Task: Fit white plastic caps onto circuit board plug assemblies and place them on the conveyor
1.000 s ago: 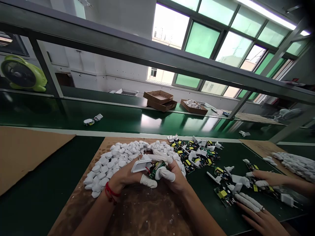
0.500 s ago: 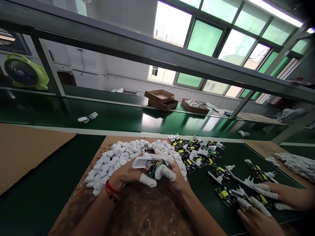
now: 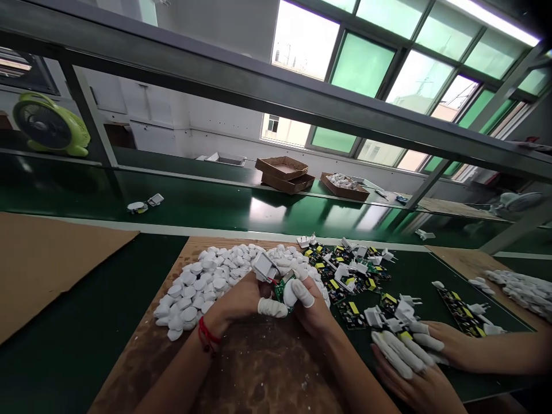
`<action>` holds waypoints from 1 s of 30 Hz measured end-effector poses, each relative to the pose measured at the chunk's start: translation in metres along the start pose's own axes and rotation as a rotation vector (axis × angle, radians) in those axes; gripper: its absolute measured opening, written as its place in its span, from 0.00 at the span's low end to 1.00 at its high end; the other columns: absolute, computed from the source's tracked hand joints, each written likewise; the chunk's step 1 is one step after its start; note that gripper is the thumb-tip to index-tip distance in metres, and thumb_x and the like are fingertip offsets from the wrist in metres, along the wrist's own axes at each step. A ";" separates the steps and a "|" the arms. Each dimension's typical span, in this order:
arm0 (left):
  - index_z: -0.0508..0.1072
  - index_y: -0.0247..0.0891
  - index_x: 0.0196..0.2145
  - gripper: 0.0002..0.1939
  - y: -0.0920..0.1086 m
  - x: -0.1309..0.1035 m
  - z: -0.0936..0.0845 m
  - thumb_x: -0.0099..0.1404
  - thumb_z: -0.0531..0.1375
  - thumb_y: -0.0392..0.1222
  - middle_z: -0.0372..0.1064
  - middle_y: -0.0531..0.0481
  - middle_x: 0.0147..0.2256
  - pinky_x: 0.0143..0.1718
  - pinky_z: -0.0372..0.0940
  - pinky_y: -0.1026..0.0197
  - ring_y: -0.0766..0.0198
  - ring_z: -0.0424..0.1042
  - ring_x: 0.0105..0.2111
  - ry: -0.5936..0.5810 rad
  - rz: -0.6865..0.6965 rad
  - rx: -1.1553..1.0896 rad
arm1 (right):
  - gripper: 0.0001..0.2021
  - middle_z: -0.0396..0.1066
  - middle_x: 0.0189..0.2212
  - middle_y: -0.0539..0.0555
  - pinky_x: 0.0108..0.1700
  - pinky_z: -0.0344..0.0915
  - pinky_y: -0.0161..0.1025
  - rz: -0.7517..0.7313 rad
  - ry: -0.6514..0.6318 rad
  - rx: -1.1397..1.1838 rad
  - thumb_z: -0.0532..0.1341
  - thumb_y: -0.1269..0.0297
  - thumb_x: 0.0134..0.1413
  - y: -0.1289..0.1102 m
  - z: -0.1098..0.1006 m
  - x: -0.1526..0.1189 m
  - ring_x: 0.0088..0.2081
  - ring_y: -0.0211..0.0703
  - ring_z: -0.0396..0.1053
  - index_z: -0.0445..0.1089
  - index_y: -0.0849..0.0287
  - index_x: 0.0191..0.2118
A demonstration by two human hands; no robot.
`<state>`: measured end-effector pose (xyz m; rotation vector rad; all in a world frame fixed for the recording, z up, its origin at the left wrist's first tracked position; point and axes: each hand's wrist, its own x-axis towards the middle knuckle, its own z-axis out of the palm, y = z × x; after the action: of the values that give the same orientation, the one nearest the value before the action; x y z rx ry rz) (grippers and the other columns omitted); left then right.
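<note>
My left hand (image 3: 250, 302), with white finger covers and a red string at the wrist, is closed on a white plastic housing (image 3: 264, 266). A red wire runs from the housing to a green circuit board (image 3: 282, 286). My right hand (image 3: 313, 302), also in finger covers, pinches the board together with a white rounded piece (image 3: 290, 292). Both hands are close together over the brown board (image 3: 254, 368). Behind them lies a heap of white rounded pieces (image 3: 215, 276).
Circuit boards with white plugs (image 3: 345, 267) are heaped to the right. Nearer, a co-worker's two hands (image 3: 414, 356) touch more boards. A moving-belt-like green surface (image 3: 207, 201) crosses behind, holding two loose parts (image 3: 144, 204). A metal beam (image 3: 241, 86) spans overhead.
The white housing has turned upright and shifted right with my left hand. My right hand has moved slightly right. The co-worker's hands and some boards have moved left, towards the heap.
</note>
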<state>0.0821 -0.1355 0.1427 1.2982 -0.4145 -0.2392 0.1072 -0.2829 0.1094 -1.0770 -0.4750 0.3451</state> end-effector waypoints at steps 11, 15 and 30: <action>0.67 0.33 0.49 0.37 -0.013 -0.001 0.003 0.48 0.67 0.60 0.64 0.54 0.20 0.17 0.57 0.69 0.71 0.60 0.15 -0.154 0.036 -0.087 | 0.42 0.69 0.34 0.52 0.33 0.71 0.44 0.017 -0.089 -0.031 0.67 0.45 0.44 0.008 -0.005 -0.007 0.31 0.46 0.66 0.53 0.50 0.64; 0.65 0.32 0.50 0.40 -0.017 0.000 0.002 0.47 0.66 0.63 0.66 0.51 0.24 0.16 0.55 0.69 0.73 0.58 0.16 -0.121 0.045 -0.057 | 0.43 0.70 0.42 0.55 0.44 0.68 0.47 -0.048 -0.096 -0.064 0.67 0.47 0.45 0.011 -0.010 -0.005 0.41 0.50 0.68 0.51 0.49 0.65; 0.72 0.39 0.43 0.27 0.002 -0.001 0.009 0.44 0.71 0.45 0.72 0.47 0.38 0.48 0.64 0.52 0.51 0.68 0.44 -0.057 -0.023 0.045 | 0.43 0.71 0.31 0.54 0.36 0.69 0.43 0.067 -0.049 -0.073 0.71 0.45 0.30 -0.004 0.001 -0.003 0.37 0.52 0.69 0.63 0.49 0.57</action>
<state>0.0766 -0.1429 0.1460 1.3432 -0.4563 -0.2880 0.1041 -0.2855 0.1129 -1.1598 -0.4991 0.4170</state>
